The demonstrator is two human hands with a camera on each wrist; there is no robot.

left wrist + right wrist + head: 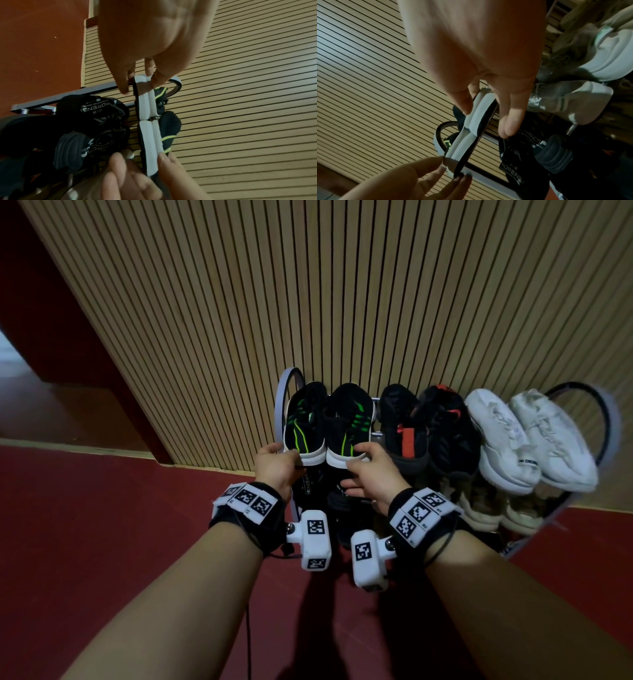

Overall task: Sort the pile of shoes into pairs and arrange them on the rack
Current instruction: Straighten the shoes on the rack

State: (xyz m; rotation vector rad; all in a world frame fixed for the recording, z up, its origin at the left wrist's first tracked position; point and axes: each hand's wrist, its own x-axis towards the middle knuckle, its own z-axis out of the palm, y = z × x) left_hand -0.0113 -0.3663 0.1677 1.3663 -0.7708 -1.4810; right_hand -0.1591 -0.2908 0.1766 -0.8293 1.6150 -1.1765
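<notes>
A slatted wall (308, 302) is standing behind everything, with a red floor (85, 525) running below it. The rack (281, 402) is standing against the wall, its top shelf carrying six shoes in pairs, heels toward the person. The white pair (527, 440) is sitting at the right end, a black-and-red pair (424, 429) in the middle, and the green-striped pair (329, 426) at the left end, the two shoes touching side by side. More shoes are lying on a lower shelf, dark ones (96, 112) under the striped pair and pale ones (493, 508) further right. The left hand (275, 469) is pinching the white heel of the left striped shoe (305, 422), thumb above and fingers under the sole. The right hand (371, 470) is gripping the heel of the right striped shoe (349, 422) the same way, thumb on top, fingers beneath.
</notes>
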